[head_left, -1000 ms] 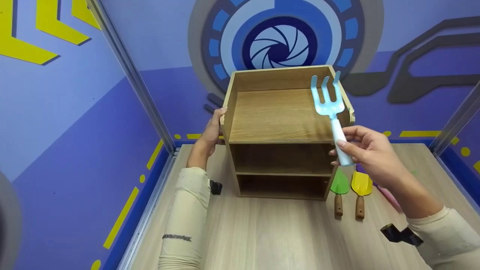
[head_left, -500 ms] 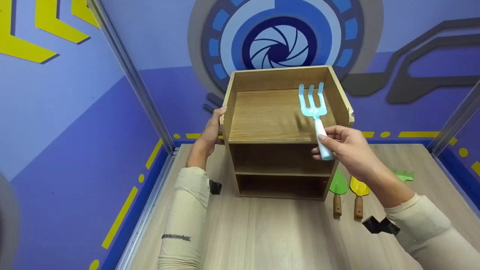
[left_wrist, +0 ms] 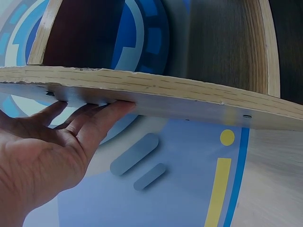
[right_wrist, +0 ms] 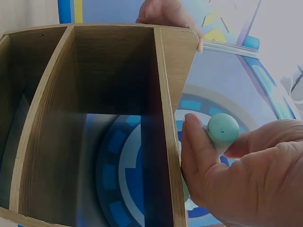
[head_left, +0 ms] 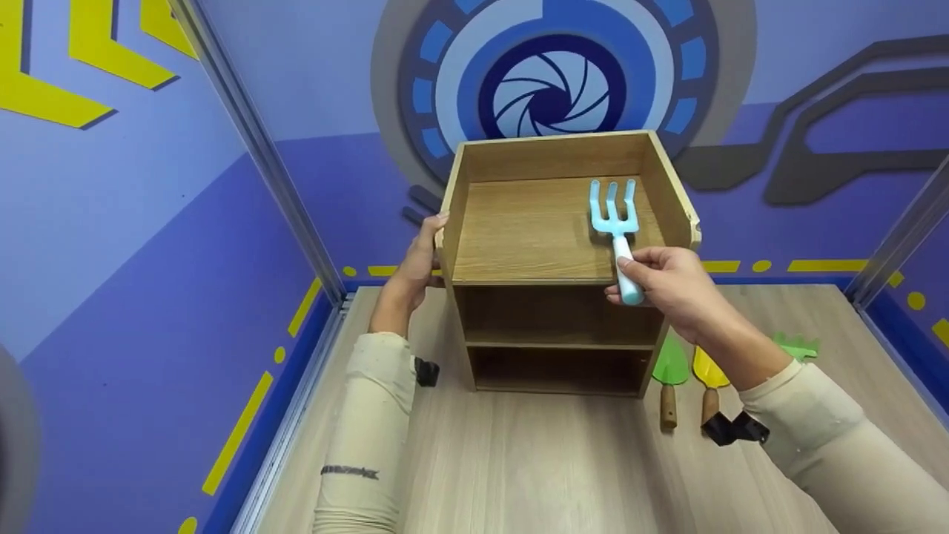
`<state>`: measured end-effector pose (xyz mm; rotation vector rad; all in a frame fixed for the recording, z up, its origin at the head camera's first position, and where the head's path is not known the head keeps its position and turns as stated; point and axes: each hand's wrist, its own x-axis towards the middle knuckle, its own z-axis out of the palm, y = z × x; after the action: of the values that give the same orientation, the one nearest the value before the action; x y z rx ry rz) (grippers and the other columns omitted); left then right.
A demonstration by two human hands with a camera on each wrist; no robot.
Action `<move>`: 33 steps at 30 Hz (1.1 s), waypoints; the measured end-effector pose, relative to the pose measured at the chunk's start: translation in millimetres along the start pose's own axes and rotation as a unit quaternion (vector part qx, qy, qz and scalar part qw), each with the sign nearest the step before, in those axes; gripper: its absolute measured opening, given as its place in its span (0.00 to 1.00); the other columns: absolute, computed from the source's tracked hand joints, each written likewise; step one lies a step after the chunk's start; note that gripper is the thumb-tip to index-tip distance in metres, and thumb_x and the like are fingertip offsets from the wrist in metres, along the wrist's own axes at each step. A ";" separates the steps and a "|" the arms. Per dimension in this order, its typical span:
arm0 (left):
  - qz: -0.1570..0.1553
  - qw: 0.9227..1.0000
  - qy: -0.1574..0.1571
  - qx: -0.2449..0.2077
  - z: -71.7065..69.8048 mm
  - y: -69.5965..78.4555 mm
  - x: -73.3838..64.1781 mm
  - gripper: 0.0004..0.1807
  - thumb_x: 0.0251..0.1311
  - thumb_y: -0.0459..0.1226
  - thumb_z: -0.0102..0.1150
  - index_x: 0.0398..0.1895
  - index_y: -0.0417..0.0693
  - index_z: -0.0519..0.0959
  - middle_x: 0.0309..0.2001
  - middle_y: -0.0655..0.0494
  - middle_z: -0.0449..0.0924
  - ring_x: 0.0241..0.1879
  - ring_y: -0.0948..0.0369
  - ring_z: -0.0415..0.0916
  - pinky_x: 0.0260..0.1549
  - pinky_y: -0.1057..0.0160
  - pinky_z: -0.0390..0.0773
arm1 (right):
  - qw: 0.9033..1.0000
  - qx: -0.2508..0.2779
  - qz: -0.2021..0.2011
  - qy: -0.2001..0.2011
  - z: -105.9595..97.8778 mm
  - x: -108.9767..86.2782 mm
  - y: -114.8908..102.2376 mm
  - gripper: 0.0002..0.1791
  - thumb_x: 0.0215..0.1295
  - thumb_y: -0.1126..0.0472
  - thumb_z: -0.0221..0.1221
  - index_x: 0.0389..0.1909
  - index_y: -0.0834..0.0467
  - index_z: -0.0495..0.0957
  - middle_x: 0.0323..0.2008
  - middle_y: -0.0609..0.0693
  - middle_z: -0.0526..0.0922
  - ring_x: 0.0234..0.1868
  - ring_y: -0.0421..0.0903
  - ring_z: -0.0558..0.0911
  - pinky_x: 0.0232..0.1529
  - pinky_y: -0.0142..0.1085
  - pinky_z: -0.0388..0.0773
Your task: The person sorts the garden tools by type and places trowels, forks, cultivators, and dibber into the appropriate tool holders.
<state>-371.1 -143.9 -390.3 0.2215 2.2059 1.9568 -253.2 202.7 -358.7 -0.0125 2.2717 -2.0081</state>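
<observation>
My right hand (head_left: 678,285) grips the white handle of a light blue hand fork (head_left: 614,225), thumb on top. Its three tines point away, low over the right part of the wooden shelf's (head_left: 519,281) top board. From the right wrist view, the handle's rounded pale green end (right_wrist: 223,127) faces the camera between thumb and fingers. My left hand (head_left: 415,261) is at the shelf's left side. Its nearly straight fingers (left_wrist: 102,124) press flat against the outer side panel, as the left wrist view shows.
A green trowel (head_left: 670,365) and a yellow trowel (head_left: 709,369), both wooden-handled, lie on the table right of the shelf. Farther right is a green toothed tool (head_left: 797,345), partly behind my right forearm. A blue printed wall (head_left: 334,193) stands behind the shelf.
My right hand has carried the hand fork leftward and lowered it over the shelf's top board, its tines tipping flatter. My left hand has stayed on the side panel.
</observation>
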 end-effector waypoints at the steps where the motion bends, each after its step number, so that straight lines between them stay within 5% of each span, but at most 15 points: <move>1: 0.000 1.000 0.000 -0.001 0.3 0.3 -0.2 0.45 0.66 0.69 0.38 0.78 0.56 0.69 0.64 0.42 0.77 0.58 0.47 0.81 0.51 0.45 0.81 | 1.000 -0.002 0.004 0.001 -0.3 1.6 -0.8 0.28 0.84 0.60 0.51 0.69 0.80 0.64 0.45 0.54 0.81 0.36 0.38 0.91 0.47 0.32 0.88; 11: -0.001 1.000 0.005 -0.009 0.7 -1.7 -0.3 0.45 0.63 0.69 0.42 0.78 0.57 0.69 0.66 0.41 0.76 0.59 0.46 0.82 0.49 0.46 0.83 | 0.999 -0.003 0.035 -0.007 -4.7 12.7 -4.5 0.32 0.84 0.57 0.51 0.72 0.81 0.62 0.56 0.65 0.73 0.36 0.35 0.90 0.49 0.29 0.86; 20: -0.001 1.000 0.008 -0.003 -0.1 -0.9 0.3 0.45 0.63 0.71 0.42 0.78 0.59 0.69 0.67 0.41 0.75 0.61 0.45 0.81 0.52 0.44 0.82 | 0.999 0.007 0.040 0.009 -0.5 19.0 -6.4 0.34 0.84 0.53 0.51 0.76 0.76 0.62 0.56 0.60 0.74 0.38 0.34 0.88 0.49 0.27 0.86; 33: -0.003 1.000 0.003 -0.011 -0.9 0.1 1.0 0.46 0.62 0.70 0.43 0.78 0.56 0.68 0.67 0.41 0.75 0.60 0.46 0.80 0.51 0.44 0.81 | 0.999 0.004 0.045 -0.005 -1.8 19.2 -8.0 0.33 0.86 0.56 0.47 0.81 0.72 0.56 0.70 0.66 0.67 0.44 0.34 0.88 0.54 0.26 0.84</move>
<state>-372.3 -144.5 -390.2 0.2049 2.1860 1.9791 -273.0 201.9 -352.0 0.0794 2.2178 -1.9676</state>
